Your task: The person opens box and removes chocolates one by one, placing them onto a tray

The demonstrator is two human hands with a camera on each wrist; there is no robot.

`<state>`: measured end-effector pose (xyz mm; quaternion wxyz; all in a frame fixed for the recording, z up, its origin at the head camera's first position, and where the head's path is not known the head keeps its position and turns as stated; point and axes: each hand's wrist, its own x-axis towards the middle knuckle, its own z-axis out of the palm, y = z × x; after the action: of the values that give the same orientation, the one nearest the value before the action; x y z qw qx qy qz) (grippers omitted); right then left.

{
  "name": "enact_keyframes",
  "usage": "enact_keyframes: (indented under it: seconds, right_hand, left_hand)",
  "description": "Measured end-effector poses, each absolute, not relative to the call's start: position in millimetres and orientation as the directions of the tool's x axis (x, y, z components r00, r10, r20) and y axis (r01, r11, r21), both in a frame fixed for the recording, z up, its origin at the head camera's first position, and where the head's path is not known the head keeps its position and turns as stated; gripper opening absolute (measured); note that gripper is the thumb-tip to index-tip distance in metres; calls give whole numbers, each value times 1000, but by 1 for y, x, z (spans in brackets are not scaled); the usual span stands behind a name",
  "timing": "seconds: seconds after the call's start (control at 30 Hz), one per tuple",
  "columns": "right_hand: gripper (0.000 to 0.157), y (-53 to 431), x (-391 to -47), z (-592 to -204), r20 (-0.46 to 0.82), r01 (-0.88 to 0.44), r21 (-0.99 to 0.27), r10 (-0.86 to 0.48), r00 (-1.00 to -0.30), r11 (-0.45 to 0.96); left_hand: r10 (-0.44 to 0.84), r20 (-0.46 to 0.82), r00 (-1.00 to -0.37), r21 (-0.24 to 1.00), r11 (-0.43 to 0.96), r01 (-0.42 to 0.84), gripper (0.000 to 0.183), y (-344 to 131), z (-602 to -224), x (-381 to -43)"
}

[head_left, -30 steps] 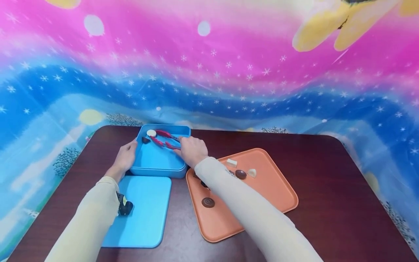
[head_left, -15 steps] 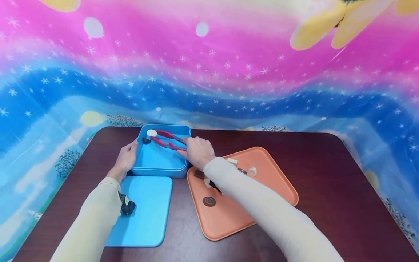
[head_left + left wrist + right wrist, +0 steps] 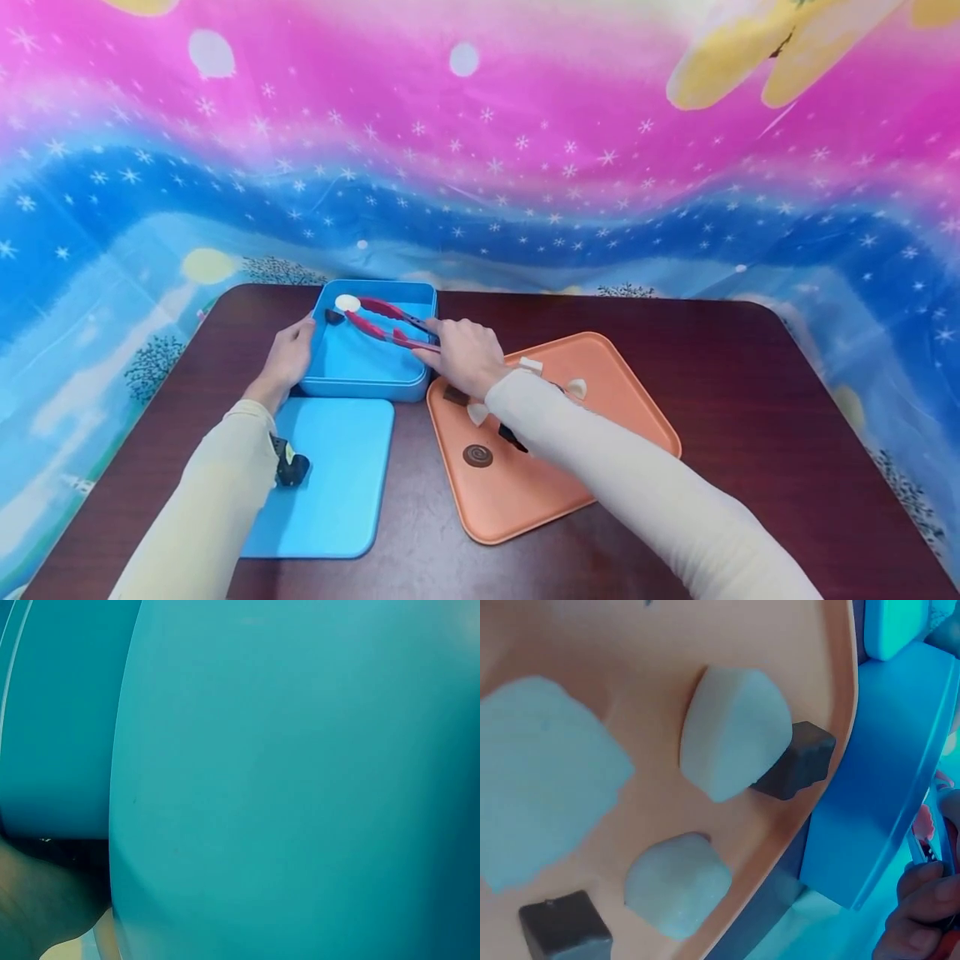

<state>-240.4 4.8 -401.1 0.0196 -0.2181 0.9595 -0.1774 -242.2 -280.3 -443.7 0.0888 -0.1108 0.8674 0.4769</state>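
Observation:
My right hand [image 3: 468, 354] holds red-tipped tongs [image 3: 382, 308] that reach over the blue box [image 3: 367, 389]. At the box's far left corner their tips are at a round white piece [image 3: 347, 302], with a dark brown piece [image 3: 333, 317] just below it. On the box's left wall my left hand [image 3: 288, 354] grips the side, fingertips at the rim; the left wrist view mostly shows blue surface [image 3: 285, 765]. In the right wrist view, curled fingers [image 3: 922, 911] wrap the tongs' handles.
An orange tray [image 3: 517, 517] to the right bears a swirled chocolate [image 3: 477, 456], a brown bar [image 3: 455, 395] and several white pieces, one white wedge [image 3: 477, 414] near the left edge. Below the box lies a flat blue lid [image 3: 337, 492]. A patterned cloth [image 3: 480, 183] hangs behind the table.
My right hand has shifted to the right and slightly nearer, showing more of the tongs. Their tips stay at the white piece, and my left hand stays on the box.

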Motion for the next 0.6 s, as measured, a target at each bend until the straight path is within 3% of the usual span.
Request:
enact_keyframes:
  seconds: [0.6]
  right_hand:
    - [61,40,-228,-405,72,-384,-395,-388,-919,835]
  left_hand:
    - [-91,-236,-967,814,524,-248,63,-284,-448,-241]
